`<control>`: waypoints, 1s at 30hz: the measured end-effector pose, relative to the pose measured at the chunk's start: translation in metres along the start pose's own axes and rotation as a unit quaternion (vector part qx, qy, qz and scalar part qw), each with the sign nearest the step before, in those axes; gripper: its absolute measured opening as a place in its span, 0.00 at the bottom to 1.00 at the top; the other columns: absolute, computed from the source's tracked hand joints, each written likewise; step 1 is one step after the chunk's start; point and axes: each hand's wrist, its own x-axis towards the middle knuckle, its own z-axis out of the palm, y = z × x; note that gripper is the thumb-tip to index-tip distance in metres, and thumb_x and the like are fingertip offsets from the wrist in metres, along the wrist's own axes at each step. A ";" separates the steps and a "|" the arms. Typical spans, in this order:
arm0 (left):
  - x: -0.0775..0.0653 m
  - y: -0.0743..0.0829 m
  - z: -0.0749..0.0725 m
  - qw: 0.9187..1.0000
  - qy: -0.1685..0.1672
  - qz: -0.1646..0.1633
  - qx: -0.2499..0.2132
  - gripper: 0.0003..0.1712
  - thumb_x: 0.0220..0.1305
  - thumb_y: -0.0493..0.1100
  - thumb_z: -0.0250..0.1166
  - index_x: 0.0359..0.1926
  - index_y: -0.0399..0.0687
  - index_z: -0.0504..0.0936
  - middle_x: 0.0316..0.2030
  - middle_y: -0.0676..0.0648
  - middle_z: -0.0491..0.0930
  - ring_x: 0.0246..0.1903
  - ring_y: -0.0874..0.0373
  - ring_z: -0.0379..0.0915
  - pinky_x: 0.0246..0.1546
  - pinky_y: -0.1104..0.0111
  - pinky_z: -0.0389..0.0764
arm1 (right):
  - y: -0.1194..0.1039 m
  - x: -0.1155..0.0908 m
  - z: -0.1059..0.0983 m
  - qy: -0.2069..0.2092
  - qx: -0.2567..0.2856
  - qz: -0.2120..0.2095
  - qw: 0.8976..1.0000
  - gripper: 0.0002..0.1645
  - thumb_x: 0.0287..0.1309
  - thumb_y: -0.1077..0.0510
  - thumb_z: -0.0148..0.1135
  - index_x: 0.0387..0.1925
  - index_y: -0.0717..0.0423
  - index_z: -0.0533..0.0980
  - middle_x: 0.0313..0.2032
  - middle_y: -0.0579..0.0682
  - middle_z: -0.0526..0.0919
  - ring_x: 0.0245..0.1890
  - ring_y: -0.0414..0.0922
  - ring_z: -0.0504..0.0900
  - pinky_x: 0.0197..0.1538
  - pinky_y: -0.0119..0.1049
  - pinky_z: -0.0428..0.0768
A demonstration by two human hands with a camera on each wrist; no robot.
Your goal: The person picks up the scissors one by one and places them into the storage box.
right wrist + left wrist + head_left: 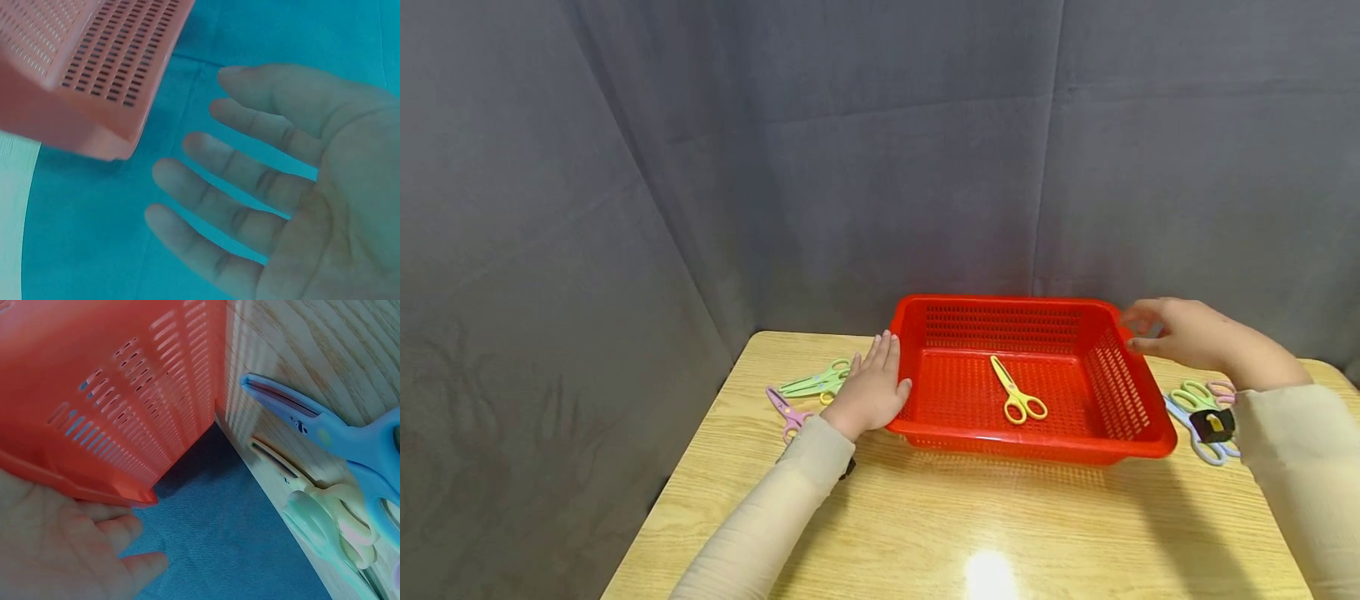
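Head view: the left hand (872, 385) lies with straight fingers against the left side of the red basket (1000, 438); the right hand (1191, 337) hovers by the opposite rim. The 2 hands are well apart, with the basket between them and 1 pair of yellow scissors (1013, 393) inside it. Purple scissors (783, 409) and green scissors (808, 386) lie left of the left hand on the bench (925, 533).

Left wrist view: the left hand's extended fingers reach past the basket's rim; blue scissors (337, 432) lie across from them.

Right wrist view: the right hand's fingers are spread, apart from the basket's corner.
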 end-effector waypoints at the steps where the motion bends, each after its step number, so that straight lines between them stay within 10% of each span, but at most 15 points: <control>1: 0.000 0.000 -0.001 1.000 0.002 0.001 -0.001 0.42 0.79 0.54 0.46 0.80 0.39 0.39 0.81 0.41 0.35 0.79 0.48 0.28 0.76 0.48 0.38 | 0.003 -0.002 0.000 0.003 -0.001 0.003 1.000 0.17 0.62 0.61 0.68 0.50 0.65 0.79 0.39 0.53 0.83 0.39 0.53 0.81 0.41 0.52 0.80; 30: -0.002 0.004 -0.002 1.000 0.003 0.005 -0.004 0.43 0.79 0.54 0.48 0.80 0.39 0.40 0.81 0.41 0.36 0.79 0.48 0.29 0.76 0.49 0.39 | 0.098 -0.055 0.049 -0.004 0.032 0.070 0.997 0.28 0.54 0.61 0.74 0.48 0.78 0.74 0.40 0.76 0.78 0.40 0.70 0.79 0.40 0.61 0.80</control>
